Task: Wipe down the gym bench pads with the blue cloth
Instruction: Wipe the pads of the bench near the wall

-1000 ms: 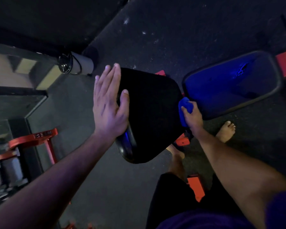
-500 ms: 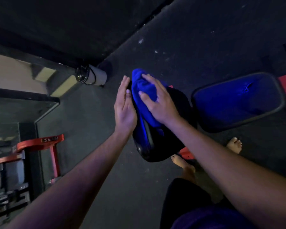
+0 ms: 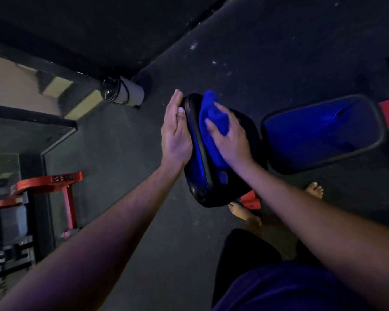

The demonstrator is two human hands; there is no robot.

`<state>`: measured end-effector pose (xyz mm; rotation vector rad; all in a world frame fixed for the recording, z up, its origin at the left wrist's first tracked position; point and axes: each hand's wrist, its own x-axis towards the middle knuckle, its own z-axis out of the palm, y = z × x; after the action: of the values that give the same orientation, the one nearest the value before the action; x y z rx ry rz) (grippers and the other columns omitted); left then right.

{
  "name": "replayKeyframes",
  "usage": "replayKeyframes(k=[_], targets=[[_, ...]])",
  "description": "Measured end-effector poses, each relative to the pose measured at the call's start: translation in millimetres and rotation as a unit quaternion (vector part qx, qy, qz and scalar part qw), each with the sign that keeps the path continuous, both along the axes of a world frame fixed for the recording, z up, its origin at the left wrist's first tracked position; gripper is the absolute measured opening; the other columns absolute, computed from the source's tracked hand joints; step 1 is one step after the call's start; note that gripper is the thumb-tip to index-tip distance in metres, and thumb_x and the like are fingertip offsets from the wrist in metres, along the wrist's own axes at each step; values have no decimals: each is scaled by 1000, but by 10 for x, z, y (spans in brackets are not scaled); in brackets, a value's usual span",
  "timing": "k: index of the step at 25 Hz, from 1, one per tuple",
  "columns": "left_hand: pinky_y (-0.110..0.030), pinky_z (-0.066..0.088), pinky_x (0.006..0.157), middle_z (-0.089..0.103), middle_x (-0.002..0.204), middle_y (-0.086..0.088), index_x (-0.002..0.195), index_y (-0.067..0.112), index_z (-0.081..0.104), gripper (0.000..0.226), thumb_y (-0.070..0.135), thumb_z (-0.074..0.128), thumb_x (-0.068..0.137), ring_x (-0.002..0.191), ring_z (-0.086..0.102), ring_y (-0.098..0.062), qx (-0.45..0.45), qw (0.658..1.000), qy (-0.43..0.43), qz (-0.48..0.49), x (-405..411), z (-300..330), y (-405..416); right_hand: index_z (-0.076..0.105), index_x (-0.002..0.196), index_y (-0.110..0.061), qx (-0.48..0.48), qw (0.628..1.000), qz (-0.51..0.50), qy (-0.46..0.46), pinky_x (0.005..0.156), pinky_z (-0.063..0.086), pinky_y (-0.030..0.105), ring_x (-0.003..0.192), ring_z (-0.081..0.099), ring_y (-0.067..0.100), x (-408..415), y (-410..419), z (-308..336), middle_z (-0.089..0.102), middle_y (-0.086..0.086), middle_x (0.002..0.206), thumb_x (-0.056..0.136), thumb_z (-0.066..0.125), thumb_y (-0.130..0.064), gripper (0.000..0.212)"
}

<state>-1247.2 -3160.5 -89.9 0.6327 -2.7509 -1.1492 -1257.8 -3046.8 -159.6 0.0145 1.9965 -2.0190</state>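
Head view, looking down past a purple shirt [image 3: 290,288] and dark shorts [image 3: 245,254], shows two bare forearms reaching forward to the nearer of two bench pads. Nearest the body, bare feet stand on the dark rubber floor [image 3: 133,232], one just below the pad's lower end beside an orange-red frame piece [image 3: 250,201]. The left hand [image 3: 175,133] lies with fingers straight and together, its palm flat against the outer left side of the black bench pad [image 3: 199,171], thumb tip resting near the rim; I judge it is there to brace the tilted pad so it does not swing away under wiping pressure. The right hand [image 3: 230,138] is spread over the blue cloth [image 3: 211,117], pressing it onto the pad's face; whether its fingers curl into the cloth or simply lie flat on it I cannot tell, since motion softens the outline. The cloth is bunched under and ahead of those fingers, its far end poking out past the fingertips toward the pad's top edge, and a strip trails back under the palm toward the wrist. Beyond and to the right lies the second pad [image 3: 323,133], blue-lit, with a small tear in its cover, apart from both hands and probably next to be wiped. Farther left stand red equipment legs [image 3: 61,182] and a pale cylinder [image 3: 124,93] by the wall.
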Motion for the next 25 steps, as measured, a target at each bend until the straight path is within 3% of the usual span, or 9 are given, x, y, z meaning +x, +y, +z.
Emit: replayKeyframes(k=[3,7,10,13,15,17,21,23,25], targets=[[-29,25,125,42,159,-9,151,4,45,41,13,35,112,148,37,-14,0,1000,5,5,-9,-1,6,53,139,-8,-4,1000,6,21,114,33,27,135,48,20,-354,-123,50,54,8,143,96,63,-28,48],[-20,26,122,45,157,-9,149,3,48,40,14,35,112,146,40,-13,-30,1000,9,-4,0,0,-4,45,145,-21,-32,996,54,70,119,28,32,144,36,14,650,281,-11,41,1,154,95,59,-43,57],[-17,30,119,52,152,-9,145,3,54,38,10,39,111,143,45,-14,-59,998,22,5,-9,0,7,45,143,-16,-36,994,76,75,118,31,42,142,40,20,972,495,-225,45,7,150,96,59,-38,54],[-21,31,120,55,149,-8,143,3,57,38,8,40,109,142,47,-16,-76,997,31,6,-10,8,27,50,140,-10,-3,1000,23,-10,115,33,30,134,48,19,341,209,-239,53,7,143,96,63,-27,49],[-25,32,121,56,148,-8,141,3,57,37,7,41,108,142,48,-18,-76,996,35,8,-2,16,29,52,140,-13,7,1000,1,-22,109,34,21,131,50,18,-115,2,-77,55,5,141,96,63,-30,48],[-26,33,120,57,147,-9,140,2,58,37,6,41,108,141,49,-20,-72,997,40,9,8,35,37,52,140,-15,7,1000,-5,30,111,34,23,134,49,17,-127,-68,90,54,4,143,95,64,-34,50],[-31,34,120,59,144,-12,138,0,60,36,5,42,107,141,50,-25,-94,994,55,-12,21,55,35,51,140,-18,-24,989,45,140,117,31,30,140,42,14,759,308,76,49,2,148,94,64,-33,50],[-33,34,120,61,143,-10,137,3,62,36,7,42,107,141,49,-23,-108,992,58,-17,48,66,63,54,135,-21,-24,994,62,81,114,37,34,132,51,11,957,578,-118,57,-2,139,93,66,-23,44],[-38,33,121,61,144,-8,140,6,60,37,10,41,108,142,48,-20,-131,989,55,-47,67,117,92,59,123,-33,17,1000,-6,-12,103,44,26,109,61,2,948,844,-251,65,-18,117,92,69,-20,35]])
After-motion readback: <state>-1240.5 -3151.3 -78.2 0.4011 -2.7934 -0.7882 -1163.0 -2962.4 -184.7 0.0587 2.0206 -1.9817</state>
